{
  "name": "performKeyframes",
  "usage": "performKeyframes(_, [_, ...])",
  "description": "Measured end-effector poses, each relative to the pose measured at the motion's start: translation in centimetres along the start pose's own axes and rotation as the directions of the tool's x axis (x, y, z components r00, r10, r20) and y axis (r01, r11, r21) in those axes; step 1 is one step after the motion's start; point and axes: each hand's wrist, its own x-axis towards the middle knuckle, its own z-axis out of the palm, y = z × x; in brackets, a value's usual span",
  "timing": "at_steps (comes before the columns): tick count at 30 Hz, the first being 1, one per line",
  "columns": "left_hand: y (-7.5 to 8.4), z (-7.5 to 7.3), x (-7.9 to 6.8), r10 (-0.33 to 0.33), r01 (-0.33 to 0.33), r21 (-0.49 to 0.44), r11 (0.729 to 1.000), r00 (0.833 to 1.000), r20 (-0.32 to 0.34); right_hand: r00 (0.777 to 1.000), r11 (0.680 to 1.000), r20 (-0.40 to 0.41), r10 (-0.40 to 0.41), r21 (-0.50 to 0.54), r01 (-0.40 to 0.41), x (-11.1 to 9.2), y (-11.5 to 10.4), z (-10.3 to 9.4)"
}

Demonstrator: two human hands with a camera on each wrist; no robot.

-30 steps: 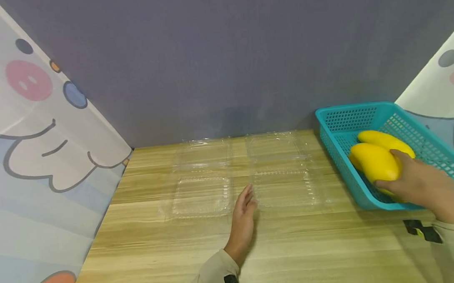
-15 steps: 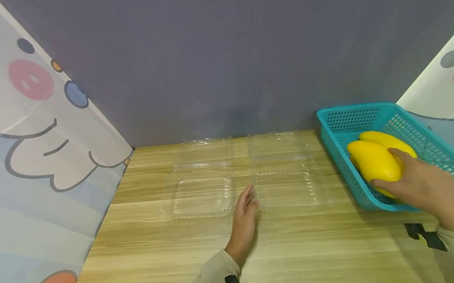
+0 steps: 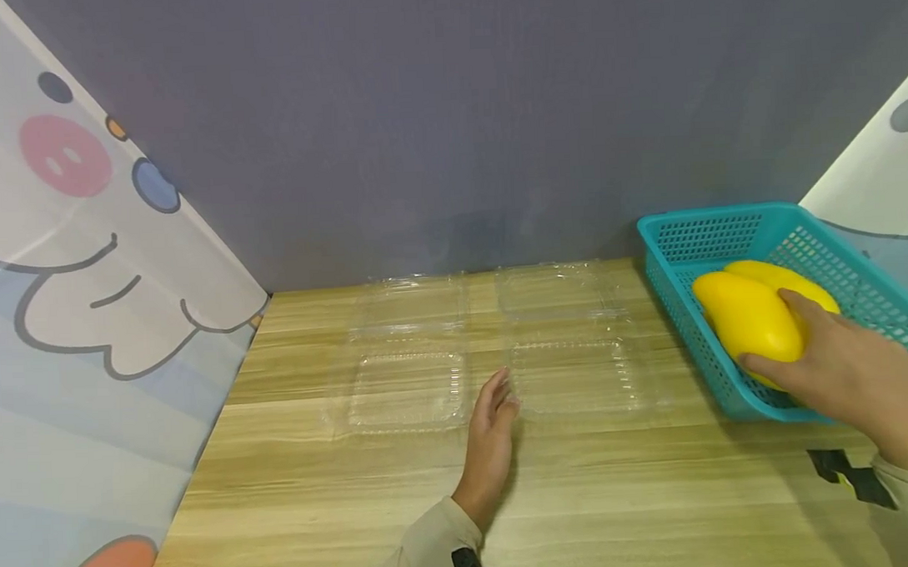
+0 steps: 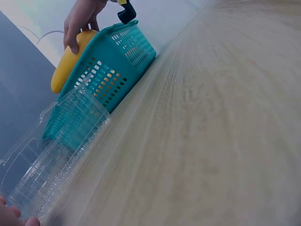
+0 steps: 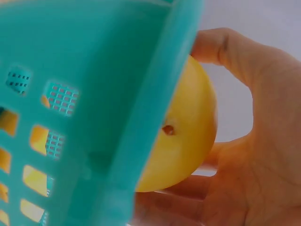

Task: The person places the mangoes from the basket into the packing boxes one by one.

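My right hand [image 3: 855, 361] grips a yellow mango [image 3: 748, 317], its thumb and fingers around the fruit's near end. In the left wrist view the mango [image 4: 68, 66] stands partly above the rim of the teal basket [image 4: 106, 66]. Seen from the right wrist, the basket wall hides part of the mango [image 5: 193, 122]. More yellow fruit [image 3: 795, 284] lies in the basket behind it. My left hand [image 3: 490, 445] rests by the near left corner of a clear plastic clamshell box [image 3: 570, 379], fingers extended along its edge; whether they touch it is unclear.
A second clear clamshell box [image 3: 405, 394] lies unfolded to the left of the first, both with lids toward the grey back wall [image 3: 449, 133]. The wooden table [image 3: 319, 505] extends toward me. Printed panels [image 3: 95, 313] border the sides.
The mango in my right hand has risen slightly within the basket and its far end has tipped up. My left hand stays by the box.
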Motion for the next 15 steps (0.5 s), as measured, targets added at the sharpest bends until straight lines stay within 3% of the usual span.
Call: performKeyframes(15, [-0.2, 0.0, 0.0, 0.009, -0.009, 0.018, 1.0, 1.0, -0.014, 0.998, 1.0, -0.055, 0.001, 0.001, -0.001, -1.0, -1.5, -0.3])
